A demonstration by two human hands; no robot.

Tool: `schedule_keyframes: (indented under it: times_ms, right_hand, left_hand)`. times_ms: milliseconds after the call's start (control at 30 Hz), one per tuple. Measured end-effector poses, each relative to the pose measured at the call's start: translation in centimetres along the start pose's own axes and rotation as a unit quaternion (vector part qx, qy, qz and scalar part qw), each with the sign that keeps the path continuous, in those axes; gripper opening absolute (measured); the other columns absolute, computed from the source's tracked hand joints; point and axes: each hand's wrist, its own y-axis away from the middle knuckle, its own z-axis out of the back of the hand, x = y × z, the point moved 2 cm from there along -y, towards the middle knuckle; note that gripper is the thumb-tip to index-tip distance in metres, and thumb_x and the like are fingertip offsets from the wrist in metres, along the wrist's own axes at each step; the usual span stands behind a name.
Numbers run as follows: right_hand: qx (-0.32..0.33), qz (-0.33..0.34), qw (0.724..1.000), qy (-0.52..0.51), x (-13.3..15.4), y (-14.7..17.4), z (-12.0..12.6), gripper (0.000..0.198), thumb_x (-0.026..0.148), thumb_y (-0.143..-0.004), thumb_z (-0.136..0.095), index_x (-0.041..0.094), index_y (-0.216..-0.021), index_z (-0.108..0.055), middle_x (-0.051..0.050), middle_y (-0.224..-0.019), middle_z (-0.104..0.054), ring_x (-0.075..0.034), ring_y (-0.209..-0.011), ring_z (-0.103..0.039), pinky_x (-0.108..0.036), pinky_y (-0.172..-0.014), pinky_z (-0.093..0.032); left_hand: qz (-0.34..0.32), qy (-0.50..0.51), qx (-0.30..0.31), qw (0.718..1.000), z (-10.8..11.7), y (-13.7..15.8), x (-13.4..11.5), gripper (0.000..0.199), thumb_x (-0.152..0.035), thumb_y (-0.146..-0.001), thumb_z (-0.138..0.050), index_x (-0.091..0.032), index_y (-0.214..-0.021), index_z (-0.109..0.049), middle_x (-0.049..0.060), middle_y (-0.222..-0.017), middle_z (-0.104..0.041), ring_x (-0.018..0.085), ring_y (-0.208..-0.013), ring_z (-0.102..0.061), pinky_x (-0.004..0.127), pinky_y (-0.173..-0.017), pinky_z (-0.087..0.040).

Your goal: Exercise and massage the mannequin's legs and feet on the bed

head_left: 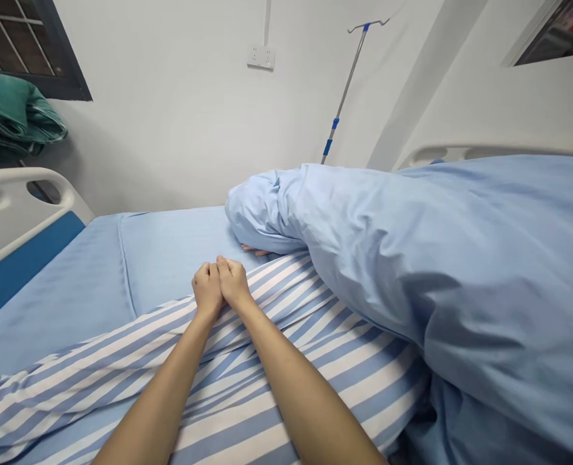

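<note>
Side by side and touching, my left hand (207, 289) and my right hand (233, 282) are closed at the far edge of a blue-and-white striped cloth (344, 361). Both seem to grip its folded edge, though the undersides of the fingers are hidden. The cloth lies rumpled across the bed, with a long bunched fold running to the left. A puffy light-blue quilt (441, 258) covers its right part. From under the quilt's far end, fingertips (254, 250) of another person's hand show; the rest of that hand is hidden.
Light-blue bedding (174, 239) covers the mattress beyond my hands. A white bed end board (15, 187) stands left, another bed board (499, 152) right. Against the wall are an IV pole (347, 90), a socket (261, 57) and a green curtain (17, 116).
</note>
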Motion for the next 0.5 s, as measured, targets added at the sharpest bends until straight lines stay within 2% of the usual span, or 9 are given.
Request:
schedule_keyframes:
  times_ms: [200,300,500]
  right_hand:
    - [0.007,-0.014,1.000,0.008,-0.1,0.0,-0.1,0.039,0.042,-0.083,-0.035,0.019,-0.051,-0.034,0.005,-0.047,-0.036,-0.009,-0.050,-0.034,-0.022,-0.047,-0.026]
    - [0.032,-0.023,0.998,0.051,0.1,-0.6,0.2,0.039,0.041,-0.082,-0.035,0.019,-0.049,-0.035,0.004,-0.047,-0.036,-0.009,-0.049,-0.034,-0.023,-0.048,-0.025]
    - [0.065,0.054,0.983,0.164,1.7,-2.7,2.3,0.043,0.041,-0.083,-0.036,0.019,-0.046,-0.034,0.004,-0.043,-0.036,-0.009,-0.047,-0.034,-0.024,-0.050,-0.024]
  left_hand:
    - [-0.015,-0.028,0.012,0.999,0.2,0.0,-0.2,0.032,-0.033,-0.081,-0.036,-0.021,-0.052,-0.031,-0.005,-0.048,-0.037,0.010,-0.049,-0.031,0.025,-0.052,-0.022]
    - [-0.015,-0.033,0.015,0.999,0.1,0.0,-0.2,0.030,-0.031,-0.082,-0.034,-0.021,-0.053,-0.031,-0.004,-0.049,-0.037,0.011,-0.050,-0.031,0.025,-0.053,-0.022]
    - [-0.035,-0.067,0.032,0.997,-0.2,0.4,-0.2,0.029,-0.031,-0.080,-0.034,-0.020,-0.053,-0.032,-0.004,-0.050,-0.041,0.011,-0.052,-0.034,0.025,-0.053,-0.021]
